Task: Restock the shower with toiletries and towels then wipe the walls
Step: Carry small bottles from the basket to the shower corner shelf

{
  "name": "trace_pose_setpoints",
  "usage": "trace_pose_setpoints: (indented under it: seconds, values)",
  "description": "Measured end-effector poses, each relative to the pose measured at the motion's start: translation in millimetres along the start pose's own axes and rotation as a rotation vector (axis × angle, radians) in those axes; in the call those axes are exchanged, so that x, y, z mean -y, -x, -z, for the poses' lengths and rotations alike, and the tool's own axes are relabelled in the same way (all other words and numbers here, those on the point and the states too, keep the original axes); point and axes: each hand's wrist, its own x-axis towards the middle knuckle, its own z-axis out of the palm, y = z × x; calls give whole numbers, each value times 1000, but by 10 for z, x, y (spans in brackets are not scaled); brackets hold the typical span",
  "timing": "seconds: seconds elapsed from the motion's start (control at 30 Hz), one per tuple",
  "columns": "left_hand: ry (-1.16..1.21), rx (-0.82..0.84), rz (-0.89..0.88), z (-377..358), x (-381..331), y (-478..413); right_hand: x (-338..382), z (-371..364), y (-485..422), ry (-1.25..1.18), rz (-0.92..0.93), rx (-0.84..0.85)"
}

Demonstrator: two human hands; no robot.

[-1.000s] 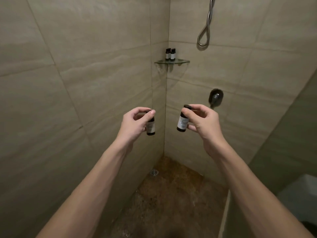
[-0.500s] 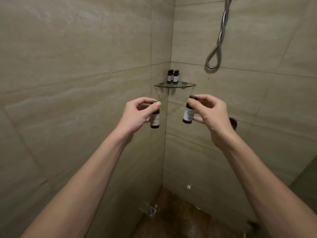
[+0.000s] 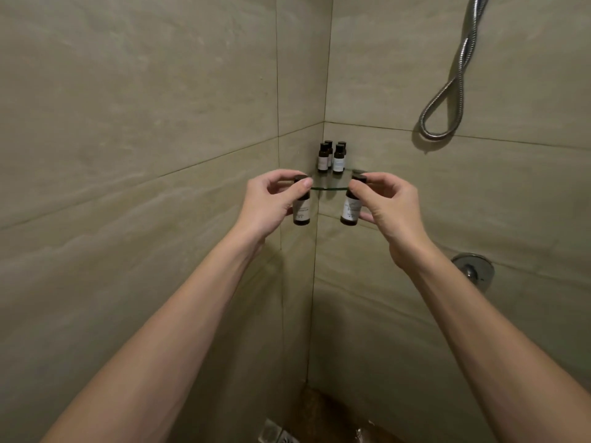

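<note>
Beige tiled walls [image 3: 128, 123] frame the corner where your left grip [image 3: 265, 206] pinches 1 dark bottle [image 3: 301, 208] by its cap, near the glass shelf [image 3: 329, 188] holding 4 more bottles [image 3: 338, 159], while a 2nd bottle [image 3: 351, 210] hangs pinched in your right grip [image 3: 390, 209].

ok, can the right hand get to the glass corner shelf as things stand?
Probably yes. The right hand pinches its bottle beside the front rim of the glass shelf, nothing between. The four bottles stand back in the corner, leaving the front bare. Its bottle hangs below the rim, so lift first.
</note>
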Motion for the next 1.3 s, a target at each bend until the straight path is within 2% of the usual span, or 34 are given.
trace_pose_setpoints:
  seconds: [0.3, 0.57, 0.93, 1.07, 1.3]
  values:
    - [-38, -39, -62, -473, 336, -1188, -548, -66, -1284, 2, 39, 41]
    - [-190, -36, -88, -780, 739, -1938, -933, -146, -2102, 74, 75, 71]
    - [-279, -72, -150, -854, 1000, -2213, -1209, -296, -2367, 199, 113, 81]
    - [-310, -36, -147, -853, 1072, -2195, -1229, -273, -2332, 251, 154, 80]
    - [-590, -78, -205, -828, 1142, -2049, -1401, -157, -2233, 644, 256, 85]
